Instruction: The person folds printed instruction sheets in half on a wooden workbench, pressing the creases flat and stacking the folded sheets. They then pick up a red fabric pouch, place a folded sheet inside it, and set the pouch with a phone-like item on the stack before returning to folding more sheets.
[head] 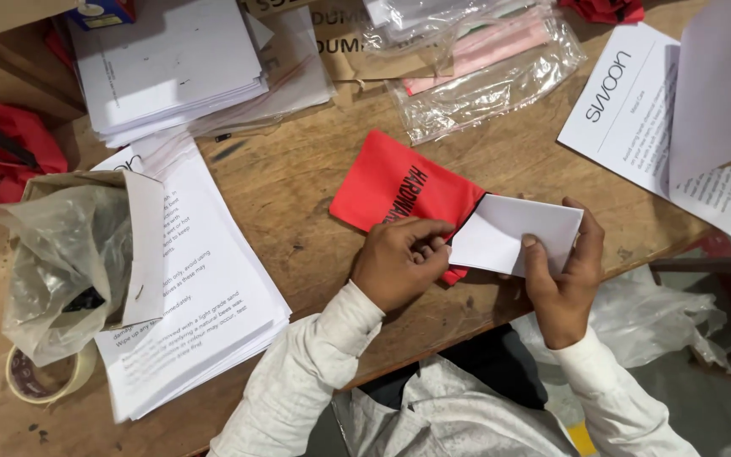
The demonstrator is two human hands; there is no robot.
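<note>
A red cloth pouch (pixel 392 186) with black printing lies on the wooden table (pixel 298 178). My left hand (pixel 399 258) grips the pouch at its open right end. My right hand (pixel 564 271) holds a folded white paper (pixel 513 233) between thumb and fingers, with the paper's left edge at the pouch's mouth. Whether the paper is partly inside the pouch I cannot tell.
A stack of printed white sheets (pixel 196 296) lies at the left, with a crumpled plastic bag (pixel 65 254) and a tape roll (pixel 44 377) beside it. More paper stacks (pixel 171 63) and clear plastic bags (pixel 484 59) lie at the back. Printed sheets (pixel 636 101) sit at the right.
</note>
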